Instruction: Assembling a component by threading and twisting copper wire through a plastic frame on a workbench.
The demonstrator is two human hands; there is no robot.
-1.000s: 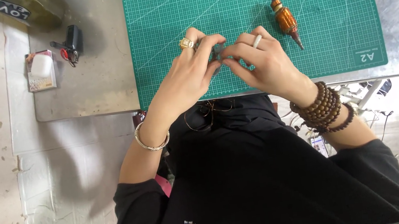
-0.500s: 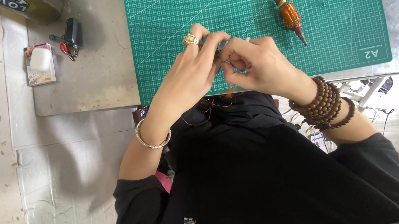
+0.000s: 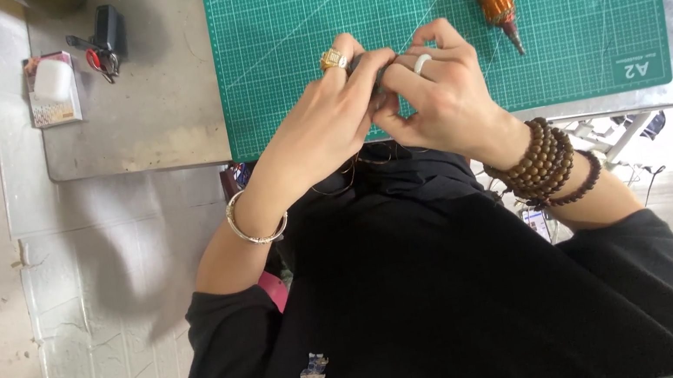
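Head view: we see the green cutting mat (image 3: 289,38) on the metal table (image 3: 141,111). Over its near edge our left hand (image 3: 327,124) and right hand (image 3: 438,100) pinch together a small dark part (image 3: 380,77) (mostly hidden). Farther off lies an orange motor rotor (image 3: 495,2).
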